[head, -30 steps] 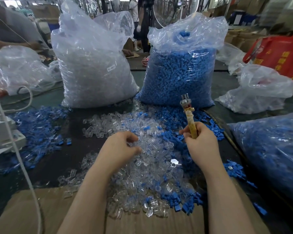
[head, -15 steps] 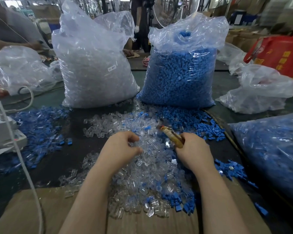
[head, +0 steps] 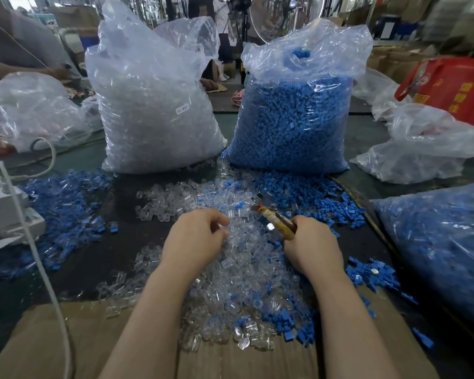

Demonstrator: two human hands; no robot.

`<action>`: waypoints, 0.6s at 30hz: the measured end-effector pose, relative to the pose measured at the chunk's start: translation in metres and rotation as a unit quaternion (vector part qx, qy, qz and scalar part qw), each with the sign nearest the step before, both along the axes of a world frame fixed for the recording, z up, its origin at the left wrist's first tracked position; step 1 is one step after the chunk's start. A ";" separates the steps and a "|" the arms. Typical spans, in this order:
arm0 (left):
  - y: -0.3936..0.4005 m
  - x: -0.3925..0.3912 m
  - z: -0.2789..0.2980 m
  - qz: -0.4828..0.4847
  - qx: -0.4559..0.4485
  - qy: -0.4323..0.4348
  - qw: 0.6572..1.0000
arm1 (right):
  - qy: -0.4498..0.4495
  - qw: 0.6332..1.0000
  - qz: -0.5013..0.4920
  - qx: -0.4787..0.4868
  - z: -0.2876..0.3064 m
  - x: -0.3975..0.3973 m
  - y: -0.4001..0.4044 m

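A heap of small clear plastic caps (head: pixel 238 274) mixed with blue plastic pieces (head: pixel 307 195) covers the dark table in front of me. My left hand (head: pixel 196 239) rests on the clear heap with curled fingers pinching a clear cap. My right hand (head: pixel 311 246) grips a tape-wrapped tool handle (head: pixel 278 222), its metal tip (head: pixel 263 202) pointing up-left over the pile. What sits at the tip is too blurred to make out.
A tall bag of clear caps (head: pixel 153 105) and one of blue pieces (head: pixel 296 110) stand behind the heap. More bags lie at the left (head: pixel 30 110) and right (head: pixel 433 242). A white cable (head: pixel 36 247) and device (head: pixel 8 212) sit left; cardboard (head: pixel 66 346) lies near.
My right hand has tipped the tool from upright down to the left, toward my left hand, and has held it low over the pile since. The left hand has barely moved.
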State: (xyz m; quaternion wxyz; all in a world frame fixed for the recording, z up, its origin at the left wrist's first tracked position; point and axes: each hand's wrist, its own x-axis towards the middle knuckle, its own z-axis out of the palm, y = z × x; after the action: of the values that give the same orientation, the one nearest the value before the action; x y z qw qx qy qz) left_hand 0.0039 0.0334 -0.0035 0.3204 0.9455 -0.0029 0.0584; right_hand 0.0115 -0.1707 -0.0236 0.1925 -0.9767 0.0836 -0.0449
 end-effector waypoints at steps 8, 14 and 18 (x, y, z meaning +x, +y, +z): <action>-0.003 0.000 -0.002 -0.019 0.010 0.036 0.999 | 0.011 1.000 -0.006 0.000 0.001 0.000 0.003; -0.003 -0.001 -0.001 0.000 -0.031 0.028 0.999 | -0.019 0.999 -0.004 0.028 0.002 -0.003 0.004; -0.004 -0.001 0.004 0.012 -0.126 0.009 0.992 | -0.085 0.992 -0.015 0.092 0.005 -0.003 0.002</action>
State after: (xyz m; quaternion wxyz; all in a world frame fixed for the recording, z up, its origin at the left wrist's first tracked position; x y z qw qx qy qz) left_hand 0.0025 0.0293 0.0004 0.4367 0.8978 0.0188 0.0536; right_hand 0.0084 -0.1687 -0.0185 0.2873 -0.9461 0.0856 -0.1228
